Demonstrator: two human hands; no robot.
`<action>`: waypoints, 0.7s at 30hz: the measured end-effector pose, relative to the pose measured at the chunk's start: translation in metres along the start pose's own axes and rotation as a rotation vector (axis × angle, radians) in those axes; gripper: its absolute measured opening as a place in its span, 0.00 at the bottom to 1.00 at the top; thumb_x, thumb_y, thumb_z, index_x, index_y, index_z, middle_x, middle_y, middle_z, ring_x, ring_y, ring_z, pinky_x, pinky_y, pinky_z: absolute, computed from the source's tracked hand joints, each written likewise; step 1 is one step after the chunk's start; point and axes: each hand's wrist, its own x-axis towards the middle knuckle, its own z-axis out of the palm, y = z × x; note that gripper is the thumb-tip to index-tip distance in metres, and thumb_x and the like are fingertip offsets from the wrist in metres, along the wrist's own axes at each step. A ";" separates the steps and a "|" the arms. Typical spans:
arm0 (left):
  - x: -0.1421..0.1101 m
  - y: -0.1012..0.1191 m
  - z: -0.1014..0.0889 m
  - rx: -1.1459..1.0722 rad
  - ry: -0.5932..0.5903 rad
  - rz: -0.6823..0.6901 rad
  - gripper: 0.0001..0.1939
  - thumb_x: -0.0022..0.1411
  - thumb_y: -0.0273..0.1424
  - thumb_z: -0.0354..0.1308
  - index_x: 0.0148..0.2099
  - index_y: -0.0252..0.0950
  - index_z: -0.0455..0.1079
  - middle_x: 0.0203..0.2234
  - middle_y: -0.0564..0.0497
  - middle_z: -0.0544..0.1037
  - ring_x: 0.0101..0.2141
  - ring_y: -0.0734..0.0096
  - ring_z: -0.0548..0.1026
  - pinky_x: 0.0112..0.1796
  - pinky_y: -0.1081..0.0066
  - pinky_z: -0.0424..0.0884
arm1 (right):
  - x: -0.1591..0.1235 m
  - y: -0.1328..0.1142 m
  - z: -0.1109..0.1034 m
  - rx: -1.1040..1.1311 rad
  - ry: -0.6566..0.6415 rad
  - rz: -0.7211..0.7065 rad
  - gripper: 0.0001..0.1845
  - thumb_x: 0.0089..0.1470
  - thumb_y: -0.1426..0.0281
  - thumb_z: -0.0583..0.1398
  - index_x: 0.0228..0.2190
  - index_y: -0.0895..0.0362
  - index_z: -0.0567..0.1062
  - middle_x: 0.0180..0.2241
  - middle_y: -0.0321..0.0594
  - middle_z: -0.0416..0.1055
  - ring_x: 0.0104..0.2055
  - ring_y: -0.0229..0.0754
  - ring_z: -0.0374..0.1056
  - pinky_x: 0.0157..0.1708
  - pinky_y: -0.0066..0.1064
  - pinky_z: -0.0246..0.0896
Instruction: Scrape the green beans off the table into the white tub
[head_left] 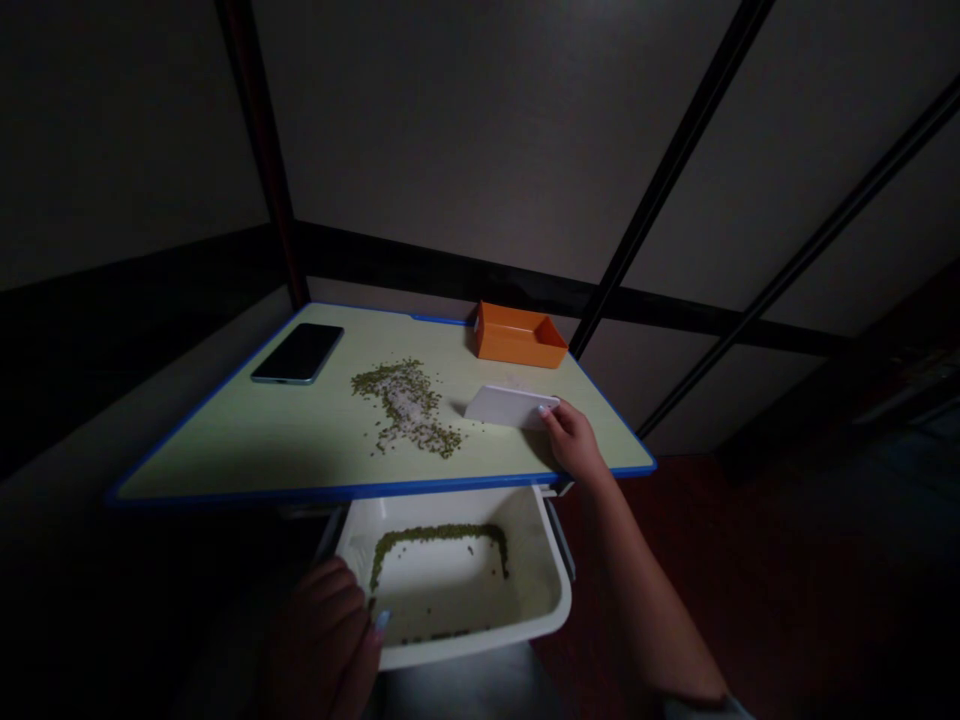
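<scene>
My right hand (574, 440) grips a white flat scraper card (510, 407) that rests on the pale table (247, 440), just right of a scattered pile of small green beans (409, 405). My left hand (326, 630) holds the near left rim of a white square tray (540, 590) kept below the table's front edge. Green beans (435, 540) lie along the inside walls of that tray.
A dark phone (298, 352) lies at the table's far left. An orange open box (519, 335) stands at the far right edge. The table has a blue rim (375, 491). Dark posts and wall panels rise behind it.
</scene>
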 end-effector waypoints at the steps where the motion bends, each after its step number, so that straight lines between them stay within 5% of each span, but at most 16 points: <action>1: 0.000 0.000 0.000 0.004 0.000 -0.002 0.13 0.54 0.20 0.48 0.20 0.39 0.60 0.13 0.58 0.63 0.19 0.75 0.65 0.28 0.70 0.70 | 0.000 -0.001 0.000 0.011 -0.013 0.001 0.15 0.55 0.58 0.53 0.26 0.56 0.69 0.25 0.36 0.66 0.29 0.39 0.62 0.30 0.29 0.58; 14: 0.001 -0.001 -0.001 -0.011 0.023 -0.007 0.12 0.52 0.19 0.49 0.22 0.40 0.60 0.13 0.58 0.66 0.19 0.75 0.67 0.27 0.69 0.71 | -0.004 -0.004 -0.002 -0.023 0.065 0.017 0.14 0.56 0.61 0.52 0.31 0.58 0.70 0.30 0.39 0.71 0.33 0.40 0.65 0.34 0.30 0.59; 21: -0.002 -0.003 0.000 -0.007 0.008 0.017 0.11 0.53 0.20 0.49 0.23 0.39 0.61 0.14 0.57 0.67 0.20 0.74 0.69 0.29 0.68 0.71 | -0.002 -0.004 -0.002 -0.075 0.082 -0.024 0.11 0.57 0.62 0.51 0.30 0.56 0.66 0.26 0.35 0.64 0.29 0.38 0.60 0.30 0.27 0.56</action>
